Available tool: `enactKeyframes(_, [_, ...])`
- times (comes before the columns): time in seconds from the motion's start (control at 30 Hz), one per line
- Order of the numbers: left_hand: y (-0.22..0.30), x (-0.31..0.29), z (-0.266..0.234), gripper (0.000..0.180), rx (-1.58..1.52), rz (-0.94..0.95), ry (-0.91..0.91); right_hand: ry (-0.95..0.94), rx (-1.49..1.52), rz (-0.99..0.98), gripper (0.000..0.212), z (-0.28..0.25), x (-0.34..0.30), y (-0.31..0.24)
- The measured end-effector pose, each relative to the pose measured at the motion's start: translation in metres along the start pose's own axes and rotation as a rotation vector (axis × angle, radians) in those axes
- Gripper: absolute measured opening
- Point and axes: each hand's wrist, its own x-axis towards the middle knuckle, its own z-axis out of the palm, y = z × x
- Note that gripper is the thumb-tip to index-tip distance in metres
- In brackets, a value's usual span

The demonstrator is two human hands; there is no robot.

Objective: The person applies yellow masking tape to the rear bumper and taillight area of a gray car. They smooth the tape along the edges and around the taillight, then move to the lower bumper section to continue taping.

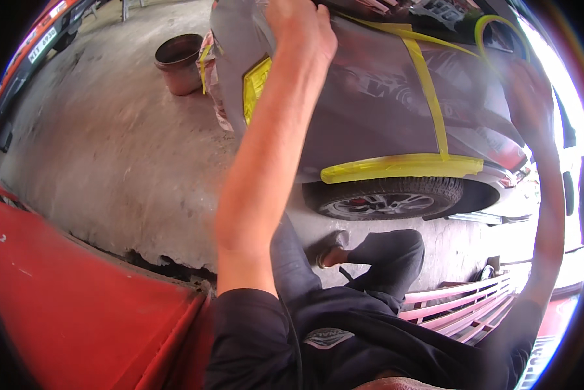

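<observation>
My left hand (299, 25) is at the top edge of the view, on the grey car (370, 104), near the end of a strip of yellow masking tape (396, 28). Its fingers are mostly hidden. Over on the right, my blurred right hand (527, 84) holds a roll of yellow masking tape (480, 36). From that roll the strip stretches left along the car's upper edge toward my left hand. Another yellow strip (426, 91) runs down the grey panel to a wide taped band (402, 168) along the wheel arch. A yellow-taped patch (255, 84) shows beside my left forearm.
The car's wheel (389, 198) stands in front of my bent leg. A dark bucket (180, 68) is on the concrete floor, beside paper masking on the car. A red panel (77, 292) lies at lower left, a slatted pink bench (461, 302) at lower right. An orange-red vehicle (35, 49) is far left.
</observation>
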Motion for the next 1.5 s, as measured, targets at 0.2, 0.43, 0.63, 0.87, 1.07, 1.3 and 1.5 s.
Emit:
enactKeyframes(0.2, [-0.026, -0.091, 0.047, 0.081, -0.103, 0.081, 0.005, 0.05, -0.012, 0.012, 0.037, -0.01, 0.001, -0.003])
enactKeyframes(0.43, [-0.031, -0.138, 0.043, 0.072, -0.031, 0.072, 0.019, 0.232, 0.064, -0.067, 0.032, 0.025, 0.015, -0.014])
enactKeyframes(0.63, [-0.051, -0.143, 0.041, 0.058, 0.921, 0.683, -0.281, -0.334, -0.092, 0.343, 0.019, -0.062, 0.039, -0.029])
enactKeyframes(0.87, [-0.044, -0.075, 0.024, 0.066, 1.408, 1.104, -0.278, -0.305, 0.061, 0.359, 0.015, -0.022, 0.057, -0.032])
enactKeyframes(1.07, [-0.052, -0.076, 0.028, 0.082, 1.362, 1.074, -0.331, 0.226, 0.089, 0.079, 0.01, 0.017, 0.036, -0.009])
enactKeyframes(1.3, [-0.059, -0.073, 0.036, 0.081, 1.163, 0.914, -0.259, 0.321, 0.086, 0.017, 0.008, 0.006, 0.022, -0.031])
enactKeyframes(1.5, [-0.061, -0.078, 0.035, 0.074, 1.304, 0.976, -0.255, 0.539, -0.06, 0.251, 0.022, 0.019, -0.106, 0.007])
